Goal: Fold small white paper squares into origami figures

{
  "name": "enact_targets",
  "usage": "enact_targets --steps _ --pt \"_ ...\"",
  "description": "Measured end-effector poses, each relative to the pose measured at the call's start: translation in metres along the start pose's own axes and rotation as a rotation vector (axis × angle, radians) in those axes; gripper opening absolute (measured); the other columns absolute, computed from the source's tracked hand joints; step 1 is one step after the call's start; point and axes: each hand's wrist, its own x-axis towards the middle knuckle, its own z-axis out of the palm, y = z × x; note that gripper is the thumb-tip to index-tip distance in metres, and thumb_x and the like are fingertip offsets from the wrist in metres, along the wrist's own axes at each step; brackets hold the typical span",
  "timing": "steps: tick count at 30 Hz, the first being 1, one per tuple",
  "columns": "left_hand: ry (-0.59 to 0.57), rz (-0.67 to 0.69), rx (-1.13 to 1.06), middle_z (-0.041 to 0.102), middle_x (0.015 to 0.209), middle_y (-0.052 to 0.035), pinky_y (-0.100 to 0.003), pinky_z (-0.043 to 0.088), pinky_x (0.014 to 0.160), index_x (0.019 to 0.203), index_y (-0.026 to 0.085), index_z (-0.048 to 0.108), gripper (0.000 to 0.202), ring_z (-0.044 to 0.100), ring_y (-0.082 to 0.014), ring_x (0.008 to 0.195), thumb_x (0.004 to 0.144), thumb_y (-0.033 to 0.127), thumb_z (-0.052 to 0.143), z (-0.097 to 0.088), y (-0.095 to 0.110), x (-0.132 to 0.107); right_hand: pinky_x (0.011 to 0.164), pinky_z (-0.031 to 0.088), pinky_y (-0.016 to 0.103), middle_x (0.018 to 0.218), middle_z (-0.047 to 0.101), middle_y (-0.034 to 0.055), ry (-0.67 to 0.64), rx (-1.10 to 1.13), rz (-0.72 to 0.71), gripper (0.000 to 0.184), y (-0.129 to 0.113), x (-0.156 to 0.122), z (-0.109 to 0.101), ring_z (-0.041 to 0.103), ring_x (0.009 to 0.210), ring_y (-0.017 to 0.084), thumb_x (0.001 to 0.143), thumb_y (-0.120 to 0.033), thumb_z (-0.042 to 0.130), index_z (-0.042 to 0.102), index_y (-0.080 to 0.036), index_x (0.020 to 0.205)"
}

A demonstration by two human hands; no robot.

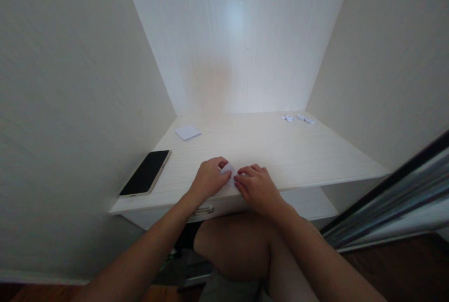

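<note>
Near the front edge of the white desk, a small piece of white paper is between my two hands. My left hand grips its left side, with the thumb laid on top. From the right, my right hand closes its fingers on the paper's other side, the fingertips pressed together. The fingers cover much of the paper, so its full shape is hidden.
A stack of square white paper lies at the back left. A phone rests along the left edge. Small folded white paper pieces sit at the back right. Walls enclose the desk; a drawer handle is below its front edge.
</note>
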Motion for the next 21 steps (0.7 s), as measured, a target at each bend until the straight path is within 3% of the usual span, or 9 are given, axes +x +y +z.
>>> enact_targets --steps 5,13,18,21 --pt "-0.044 0.060 0.075 0.077 0.083 -0.0036 -0.031 0.052 0.073 0.097 0.020 0.077 0.022 0.068 -0.0212 0.075 0.078 0.029 0.069 -0.003 -0.014 -0.001 0.096 0.040 0.045 0.126 0.073 0.0060 -0.050 -0.057 -0.046 0.023 0.002 0.003 -0.002 0.058 0.114 0.028 0.100 -0.027 0.056 0.075 -0.025 0.113" --pt "-0.099 0.220 0.137 0.076 0.095 -0.0048 -0.031 0.051 0.072 0.109 0.022 0.077 0.025 0.066 -0.0184 0.073 0.092 0.034 0.063 -0.010 -0.027 -0.003 0.093 0.041 0.045 0.120 0.076 0.0098 -0.081 -0.085 -0.058 0.027 0.002 0.011 -0.005 0.060 0.112 0.031 0.098 -0.037 0.062 0.074 -0.021 0.115" --pt "-0.217 0.393 0.146 0.075 0.106 -0.0059 -0.032 0.053 0.085 0.105 0.024 0.079 0.020 0.068 -0.0197 0.091 0.094 0.026 0.062 -0.018 -0.037 -0.001 0.093 0.041 0.046 0.116 0.076 0.0100 -0.079 -0.092 -0.046 0.026 0.001 0.013 -0.004 0.059 0.111 0.032 0.096 -0.037 0.063 0.073 -0.021 0.113" --pt "-0.237 0.534 0.198 0.072 0.113 -0.0080 -0.036 0.053 0.092 0.112 0.023 0.076 0.022 0.066 -0.0221 0.103 0.097 0.026 0.060 -0.022 -0.045 -0.003 0.094 0.040 0.046 0.119 0.075 0.0090 -0.076 -0.085 -0.049 0.025 0.001 0.013 -0.005 0.058 0.112 0.031 0.096 -0.037 0.063 0.072 -0.021 0.114"
